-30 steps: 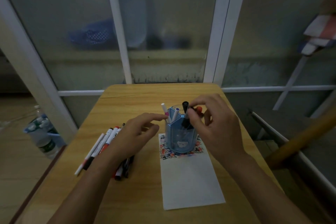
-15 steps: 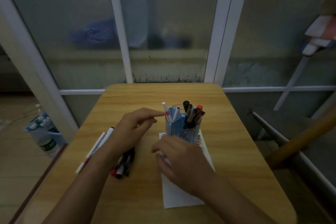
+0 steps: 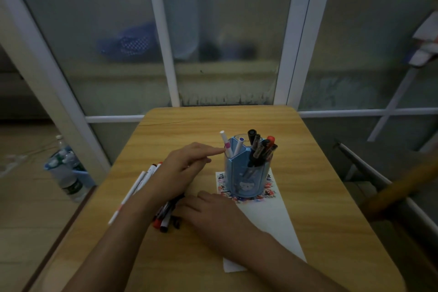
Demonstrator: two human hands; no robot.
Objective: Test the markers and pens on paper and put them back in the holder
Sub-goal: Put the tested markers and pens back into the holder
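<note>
A blue see-through pen holder point(image 3: 246, 173) stands on the far end of a white paper sheet point(image 3: 267, 218) and holds several pens and markers point(image 3: 258, 149). My left hand point(image 3: 182, 168) hovers left of it, its index finger stretched out to a white-and-pink pen point(image 3: 225, 143) at the holder's rim. Loose markers and pens point(image 3: 164, 217) lie in a pile under my left wrist, with a thin white pen point(image 3: 129, 194) further left. My right hand point(image 3: 213, 211) reaches left across the paper, its fingertips at the pile; I see nothing held in it.
The small wooden table point(image 3: 308, 173) ends at a frosted glass partition point(image 3: 225, 42). Water bottles point(image 3: 68, 173) stand on the floor to the left. A wooden rail point(image 3: 403, 187) and a metal bar point(image 3: 362, 163) run close along the table's right side.
My right hand left the pens in the holder, came down over the paper and moved left to the loose pile. My left hand stayed by the holder with its index finger out.
</note>
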